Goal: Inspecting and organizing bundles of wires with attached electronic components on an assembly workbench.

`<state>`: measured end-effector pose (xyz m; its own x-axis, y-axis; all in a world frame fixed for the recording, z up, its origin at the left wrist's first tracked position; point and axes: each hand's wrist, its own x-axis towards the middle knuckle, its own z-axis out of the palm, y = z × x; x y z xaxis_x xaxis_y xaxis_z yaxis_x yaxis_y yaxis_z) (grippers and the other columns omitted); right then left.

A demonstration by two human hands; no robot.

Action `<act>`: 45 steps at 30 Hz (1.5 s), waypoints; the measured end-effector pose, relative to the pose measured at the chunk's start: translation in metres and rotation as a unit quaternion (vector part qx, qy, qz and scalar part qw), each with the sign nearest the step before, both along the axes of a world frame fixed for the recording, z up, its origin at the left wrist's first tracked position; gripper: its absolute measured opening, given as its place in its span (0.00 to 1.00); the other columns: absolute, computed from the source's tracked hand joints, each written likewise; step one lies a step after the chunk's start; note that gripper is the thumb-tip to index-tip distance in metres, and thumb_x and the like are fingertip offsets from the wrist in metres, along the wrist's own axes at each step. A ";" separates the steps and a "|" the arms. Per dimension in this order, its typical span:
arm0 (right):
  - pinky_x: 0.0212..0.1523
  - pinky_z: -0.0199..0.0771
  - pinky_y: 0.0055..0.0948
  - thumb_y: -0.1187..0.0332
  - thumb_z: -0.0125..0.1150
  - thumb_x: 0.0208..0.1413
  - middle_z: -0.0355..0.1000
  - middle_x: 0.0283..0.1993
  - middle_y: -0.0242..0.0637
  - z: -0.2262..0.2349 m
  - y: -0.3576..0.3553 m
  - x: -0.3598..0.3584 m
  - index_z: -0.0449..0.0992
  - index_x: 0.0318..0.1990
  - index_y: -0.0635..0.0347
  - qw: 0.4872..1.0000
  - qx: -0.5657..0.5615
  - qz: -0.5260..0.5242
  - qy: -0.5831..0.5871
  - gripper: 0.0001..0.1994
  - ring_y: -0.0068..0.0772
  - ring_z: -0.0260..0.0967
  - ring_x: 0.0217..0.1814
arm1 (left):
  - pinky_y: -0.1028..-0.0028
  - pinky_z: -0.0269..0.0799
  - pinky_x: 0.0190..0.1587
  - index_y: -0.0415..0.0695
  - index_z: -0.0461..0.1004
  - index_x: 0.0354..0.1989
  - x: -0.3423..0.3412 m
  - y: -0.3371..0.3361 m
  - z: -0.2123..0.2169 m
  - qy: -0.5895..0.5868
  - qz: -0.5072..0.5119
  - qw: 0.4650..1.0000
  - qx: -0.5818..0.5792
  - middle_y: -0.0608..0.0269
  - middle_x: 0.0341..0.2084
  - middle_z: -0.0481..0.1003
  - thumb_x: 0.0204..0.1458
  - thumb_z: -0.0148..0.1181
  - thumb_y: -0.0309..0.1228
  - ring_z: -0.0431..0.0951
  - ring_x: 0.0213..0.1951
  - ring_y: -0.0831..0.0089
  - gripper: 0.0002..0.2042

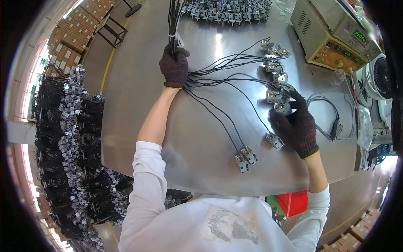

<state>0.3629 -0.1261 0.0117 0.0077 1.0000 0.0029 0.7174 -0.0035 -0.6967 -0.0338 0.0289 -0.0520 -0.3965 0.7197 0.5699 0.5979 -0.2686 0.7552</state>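
My left hand (174,69), in a dark knit glove, is closed round a bundle of black cables (172,25) above the metal table. From this fist the cables fan out to the right, each ending in a small silver metal part. Several of these metal parts (275,66) lie in a rough column at the right. My right hand (297,126), gloved too, has thumb and fingers apart around a metal part (283,108) at the column's near end; whether it grips it I cannot tell. A single part (275,141) lies just left of that hand, and two more (246,159) rest nearer to me.
Many similar parts (228,11) are piled at the table's far edge. A beige instrument with green digits (331,35) stands at the far right, with a grey cable (323,98) below it. Racks of hanging cabled parts (69,134) stand left of the table (197,138). A red bin (292,203) sits below its front edge.
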 end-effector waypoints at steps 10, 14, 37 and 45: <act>0.34 0.70 0.41 0.67 0.79 0.46 0.70 0.33 0.31 0.027 -0.056 0.004 0.82 0.54 0.47 0.874 0.312 0.215 -0.305 0.24 0.39 0.70 0.33 | 0.67 0.79 0.41 0.42 0.77 0.47 0.003 -0.005 0.003 -0.031 -0.008 0.999 -0.033 0.65 0.24 0.84 0.61 0.55 0.31 0.86 0.30 0.67 0.11; 0.32 0.72 0.34 0.70 0.75 0.53 0.73 0.32 0.33 0.047 -0.059 -0.005 0.80 0.57 0.53 0.964 0.137 0.205 -0.098 0.22 0.32 0.72 0.29 | 0.67 0.79 0.41 0.42 0.77 0.46 -0.001 -0.005 0.004 0.013 0.010 1.000 -0.025 0.65 0.24 0.84 0.62 0.55 0.33 0.85 0.30 0.67 0.11; 0.51 0.79 0.48 0.71 0.69 0.54 0.78 0.55 0.47 0.019 -0.026 -0.044 0.81 0.52 0.60 0.886 0.127 0.446 0.017 0.16 0.56 0.77 0.52 | 0.65 0.79 0.40 0.43 0.78 0.51 -0.006 -0.003 0.012 0.018 -0.014 0.999 0.039 0.62 0.24 0.84 0.60 0.54 0.30 0.87 0.31 0.65 0.14; 0.48 0.81 0.41 0.74 0.61 0.62 0.80 0.48 0.52 0.041 -0.032 -0.003 0.80 0.53 0.67 0.932 -0.102 0.341 0.074 0.13 0.55 0.80 0.46 | 0.58 0.80 0.38 0.49 0.79 0.45 -0.003 0.008 0.003 0.071 0.034 0.996 0.035 0.63 0.25 0.84 0.57 0.58 0.31 0.87 0.31 0.57 0.09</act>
